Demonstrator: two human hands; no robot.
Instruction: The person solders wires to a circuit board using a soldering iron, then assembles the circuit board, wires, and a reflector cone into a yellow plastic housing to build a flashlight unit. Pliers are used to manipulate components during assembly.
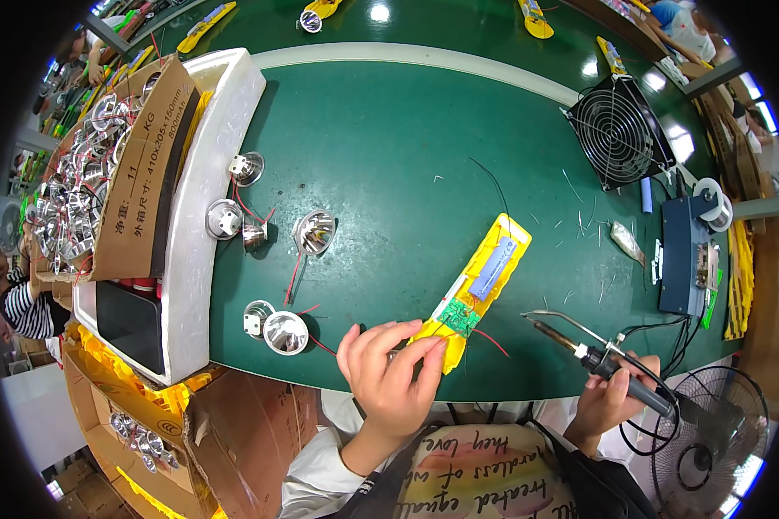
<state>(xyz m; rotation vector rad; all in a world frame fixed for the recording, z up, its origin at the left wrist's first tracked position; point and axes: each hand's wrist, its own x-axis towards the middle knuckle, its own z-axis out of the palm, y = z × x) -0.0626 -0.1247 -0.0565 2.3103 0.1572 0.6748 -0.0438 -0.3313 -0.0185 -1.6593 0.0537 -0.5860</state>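
Observation:
My left hand (391, 374) is closed on the near end of a yellow plastic lamp housing (504, 244), which lies slanted on the green table. A blue-wrapped battery (493, 268) and a green circuit board (457, 316) sit inside the housing. A red wire sticks out to the right of the board, and a thin black wire rises from the far end. My right hand (613, 394) grips a soldering iron (625, 381) with a thin metal guide tube along it. Its tip points left, apart from the board. A shiny bit shows under my left fingers, mostly hidden.
Several silver reflectors (315, 232) with red wires lie at the left, beside a white foam tray (201, 233) and a cardboard box (134, 173) of more reflectors. A black fan (619, 134), a blue solder feeder (688, 255) and loose wire clippings occupy the right. Another fan (710, 441) stands below.

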